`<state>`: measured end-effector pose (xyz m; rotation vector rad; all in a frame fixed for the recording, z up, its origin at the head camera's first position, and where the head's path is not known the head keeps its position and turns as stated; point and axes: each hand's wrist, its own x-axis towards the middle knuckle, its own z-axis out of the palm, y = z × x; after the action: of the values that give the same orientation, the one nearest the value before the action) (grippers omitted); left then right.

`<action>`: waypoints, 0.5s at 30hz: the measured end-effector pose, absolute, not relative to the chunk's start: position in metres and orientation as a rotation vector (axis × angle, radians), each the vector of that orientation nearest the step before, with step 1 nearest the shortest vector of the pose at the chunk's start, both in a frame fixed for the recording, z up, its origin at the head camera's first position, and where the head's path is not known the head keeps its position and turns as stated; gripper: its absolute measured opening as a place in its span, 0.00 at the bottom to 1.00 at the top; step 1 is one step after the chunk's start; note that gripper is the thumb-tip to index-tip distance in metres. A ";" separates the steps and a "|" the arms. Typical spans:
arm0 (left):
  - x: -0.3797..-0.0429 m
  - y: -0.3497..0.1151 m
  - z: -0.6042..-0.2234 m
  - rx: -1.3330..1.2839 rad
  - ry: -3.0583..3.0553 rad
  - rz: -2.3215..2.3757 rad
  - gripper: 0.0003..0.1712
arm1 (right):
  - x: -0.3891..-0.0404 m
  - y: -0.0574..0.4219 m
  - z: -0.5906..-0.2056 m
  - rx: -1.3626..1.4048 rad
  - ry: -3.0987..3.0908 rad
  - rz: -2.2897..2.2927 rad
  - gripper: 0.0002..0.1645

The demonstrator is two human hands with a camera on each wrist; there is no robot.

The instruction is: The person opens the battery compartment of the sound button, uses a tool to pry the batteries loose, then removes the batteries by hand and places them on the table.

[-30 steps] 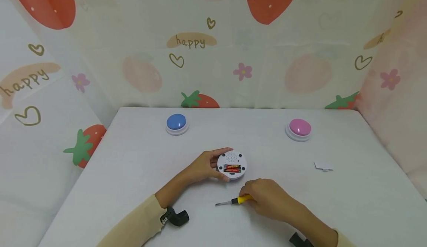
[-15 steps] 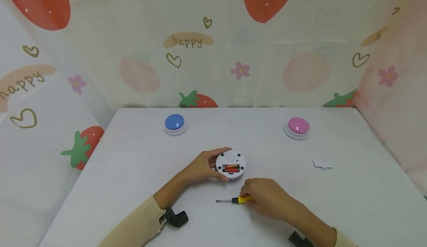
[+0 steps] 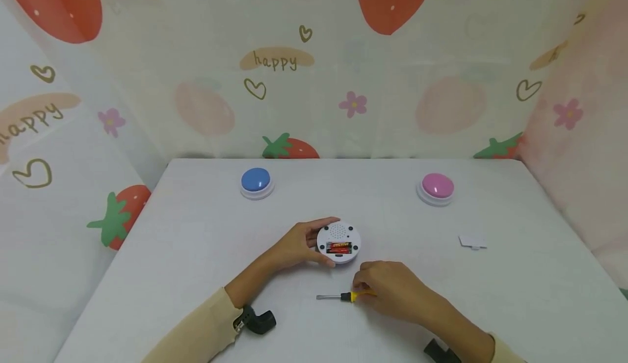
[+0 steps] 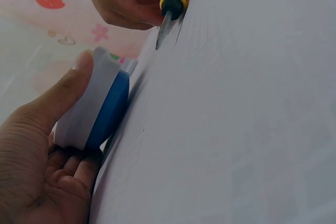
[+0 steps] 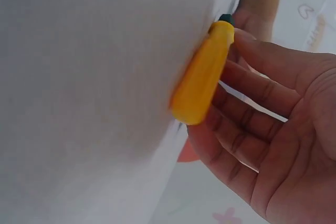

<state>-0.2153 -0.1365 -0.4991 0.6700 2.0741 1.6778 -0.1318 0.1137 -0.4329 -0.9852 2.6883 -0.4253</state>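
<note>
My left hand (image 3: 294, 247) grips a round push button (image 3: 338, 237) by its edge, thumb on the near side and fingers on the far side. Its white underside faces up, with speaker holes, dark feet and two red batteries (image 3: 339, 247) in the uncovered compartment. The left wrist view shows its blue dome (image 4: 111, 109) against the table. To the right, my right hand (image 3: 392, 289) holds a small screwdriver (image 3: 347, 296) by its yellow handle (image 5: 202, 80), thumb near the collar and fingers along the side. The metal shaft points left, low over the table, just in front of the button.
A white battery cover (image 3: 473, 241) lies on the right of the white table (image 3: 196, 210). Farther back stand a blue button (image 3: 256, 182) on the left and a pink button (image 3: 436, 188) on the right. A patterned cloth (image 3: 304, 107) hangs behind the table.
The screwdriver's tip has swung slightly, so its shaft lies nearly level across the view. The left hand and the button stay in place; the head view has shifted a little.
</note>
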 end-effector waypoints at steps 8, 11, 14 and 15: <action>-0.214 -0.137 -0.499 0.670 2.083 1.668 0.54 | -0.147 0.117 -0.418 -0.883 2.847 -0.497 0.11; -0.215 -0.137 -0.499 0.672 2.067 1.676 0.54 | -0.156 0.117 -0.416 -0.930 2.918 -0.609 0.13; -0.215 -0.137 -0.500 0.678 2.053 1.683 0.54 | -0.165 0.115 -0.414 -0.999 2.962 -0.680 0.12; -0.215 -0.137 -0.500 0.679 2.054 1.684 0.54 | -0.168 0.114 -0.414 -1.006 2.972 -0.689 0.12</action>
<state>-0.2150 -0.1368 -0.4997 0.6789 2.0542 1.6835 -0.1678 0.1144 -0.4143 -1.0062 2.9721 -0.6891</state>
